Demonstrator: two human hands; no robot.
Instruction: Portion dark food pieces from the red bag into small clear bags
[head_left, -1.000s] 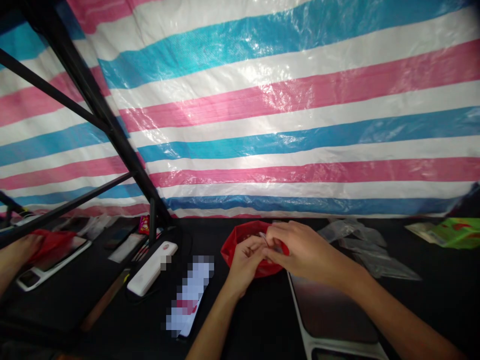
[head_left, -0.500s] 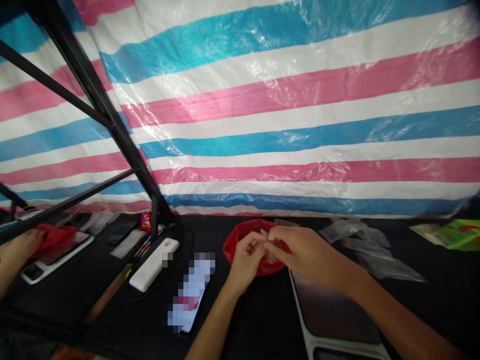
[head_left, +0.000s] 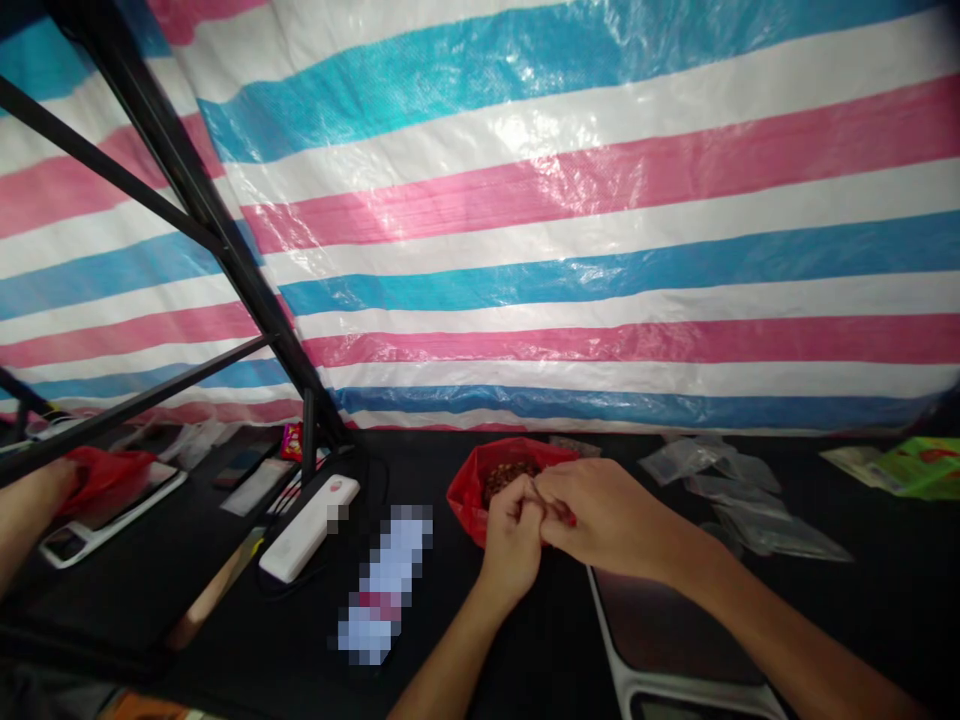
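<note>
A red bag (head_left: pixel 466 492) stands on the black table with its mouth spread wide, and small brown pieces (head_left: pixel 510 475) show inside. Over its near side, my left hand (head_left: pixel 514 530) and my right hand (head_left: pixel 592 505) meet with fingers pinched together. Whatever they pinch is hidden by the fingers. Below my right forearm lies a scale (head_left: pixel 667 625) with a dark top and a light frame, partly covered by the arm. Several clear plastic bags (head_left: pixel 750 495) lie flat to the right of my right hand.
A white power strip (head_left: pixel 309 530) and a phone (head_left: pixel 386 585) lie to my left. Beyond the black metal frame (head_left: pixel 289 365), another person's hand (head_left: pixel 41 495) is at a red bag (head_left: pixel 112 480) by a second scale (head_left: pixel 112 525). A green packet (head_left: pixel 919 468) lies far right.
Both hands have shifted slightly right and nearer me, uncovering the brown pieces in the red bag. The clear plastic seen between my fingers before is now hidden.
</note>
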